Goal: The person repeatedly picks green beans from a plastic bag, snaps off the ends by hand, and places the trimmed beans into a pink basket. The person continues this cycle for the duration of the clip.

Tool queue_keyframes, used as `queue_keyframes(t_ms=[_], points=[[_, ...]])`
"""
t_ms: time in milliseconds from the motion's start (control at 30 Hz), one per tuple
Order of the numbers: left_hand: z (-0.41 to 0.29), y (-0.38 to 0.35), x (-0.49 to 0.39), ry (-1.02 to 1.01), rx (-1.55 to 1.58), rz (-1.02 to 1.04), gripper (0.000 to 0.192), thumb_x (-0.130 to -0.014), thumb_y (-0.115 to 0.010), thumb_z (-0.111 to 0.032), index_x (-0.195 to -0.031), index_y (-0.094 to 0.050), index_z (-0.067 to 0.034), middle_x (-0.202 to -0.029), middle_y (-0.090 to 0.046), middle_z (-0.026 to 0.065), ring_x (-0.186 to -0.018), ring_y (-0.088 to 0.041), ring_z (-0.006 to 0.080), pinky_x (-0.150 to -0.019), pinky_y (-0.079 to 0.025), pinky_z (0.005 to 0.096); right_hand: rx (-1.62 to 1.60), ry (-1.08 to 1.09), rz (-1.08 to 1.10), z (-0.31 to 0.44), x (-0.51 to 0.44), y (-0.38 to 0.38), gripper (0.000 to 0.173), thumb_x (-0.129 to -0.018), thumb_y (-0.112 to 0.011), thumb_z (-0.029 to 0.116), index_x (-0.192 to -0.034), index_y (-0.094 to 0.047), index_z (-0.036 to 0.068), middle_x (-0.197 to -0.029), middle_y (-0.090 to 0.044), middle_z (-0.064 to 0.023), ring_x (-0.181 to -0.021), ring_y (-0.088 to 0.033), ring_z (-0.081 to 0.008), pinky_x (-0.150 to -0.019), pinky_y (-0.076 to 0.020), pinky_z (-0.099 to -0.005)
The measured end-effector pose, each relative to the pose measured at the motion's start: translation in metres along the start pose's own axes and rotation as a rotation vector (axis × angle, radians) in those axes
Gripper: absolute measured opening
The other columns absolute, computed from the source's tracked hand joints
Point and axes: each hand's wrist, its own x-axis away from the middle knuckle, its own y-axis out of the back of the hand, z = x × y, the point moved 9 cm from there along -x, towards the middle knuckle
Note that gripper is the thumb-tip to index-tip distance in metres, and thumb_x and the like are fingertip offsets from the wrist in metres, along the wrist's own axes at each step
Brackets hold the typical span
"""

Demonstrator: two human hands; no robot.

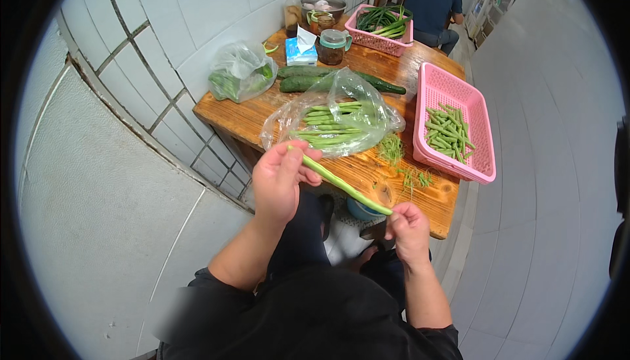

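Note:
A long green bean (344, 185) stretches between my two hands, above the near edge of the wooden table (418, 212). My left hand (285, 173) pinches its upper end between thumb and fingers. The lower right end is in the fingertips of my right hand (408, 227). Beyond the left hand, more whole beans (334, 119) lie in a clear plastic bag (389, 119). Thin green strings and trimmings (391, 149) are heaped right of the bag. At the right, a pink plastic basket (487, 163) holds short bean pieces (448, 131).
Behind the bag lie cucumbers (300, 83), a plastic bag of green vegetables (241, 77), a tissue pack (301, 56), a lidded jar (332, 50), a bottle (292, 10), a metal bowl (339, 4) and a pink basket of green onions (403, 47). A person (430, 5) sits beyond. A tiled wall (206, 5) stands left.

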Motion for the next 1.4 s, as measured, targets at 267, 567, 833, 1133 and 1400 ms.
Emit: queue_keyframes(t_ms=[267, 567, 833, 1133, 1400], points=[[-0.011, -0.026, 0.045, -0.293, -0.826, 0.523, 0.016, -0.082, -0.075, -0.005, -0.097, -0.069, -0.004, -0.085, -0.068, 0.0073, -0.071, -0.066, 0.0169, -0.060, -0.051, 0.0273, -0.297, 0.036, -0.182, 0.012, -0.008, 0.049, 0.007, -0.095, -0.057, 0.014, -0.095, -0.056, 0.007, -0.070, -0.053, -0.0016, -0.054, -0.049, -0.0114, -0.050, -0.0422, -0.0227], [0.023, -0.035, 0.067, -0.344, -1.379, 0.653, 0.020, -0.083, -0.071, -0.019, -0.101, -0.071, -0.010, -0.082, -0.067, 0.0038, -0.070, -0.065, 0.0233, -0.059, -0.049, 0.0329, -0.478, -0.061, -0.057, 0.008, -0.006, 0.024, 0.011, -0.097, -0.055, 0.016, -0.102, -0.056, 0.006, -0.077, -0.062, -0.0059, -0.055, -0.055, -0.0145, -0.050, -0.0461, -0.0271], [0.067, -0.027, 0.067, 0.285, -0.774, 0.329, 0.019, -0.091, -0.064, -0.018, -0.101, -0.070, -0.003, -0.083, -0.071, 0.0087, -0.075, -0.069, 0.0204, -0.067, -0.052, 0.0303, -0.454, -0.117, 0.017, 0.007, -0.010, -0.010, 0.010, -0.098, -0.051, 0.014, -0.102, -0.054, 0.005, -0.090, -0.069, -0.0130, -0.054, -0.056, -0.0146, -0.050, -0.0481, -0.0261], [0.042, 0.019, 0.022, 0.239, -0.292, -0.007, 0.029, -0.102, -0.051, -0.020, -0.112, -0.061, 0.005, -0.085, -0.069, 0.0089, -0.076, -0.066, 0.0156, -0.075, -0.053, 0.0287, 0.232, 0.140, -0.343, 0.024, -0.044, 0.083, 0.023, -0.100, -0.052, 0.026, -0.091, -0.058, 0.006, -0.079, -0.069, -0.0110, -0.055, -0.056, -0.0143, -0.050, -0.0454, -0.0267], [0.079, -0.011, 0.048, 0.608, -0.016, 0.206, 0.027, -0.101, -0.053, -0.024, -0.103, -0.063, 0.001, -0.082, -0.069, 0.0099, -0.072, -0.066, 0.0173, -0.069, -0.054, 0.0296, 1.108, 0.253, -0.454, 0.064, -0.049, 0.061, 0.040, -0.096, -0.061, 0.036, -0.076, -0.061, 0.001, -0.068, -0.059, -0.0183, -0.064, -0.059, -0.0314, -0.063, -0.0467, -0.0407]])
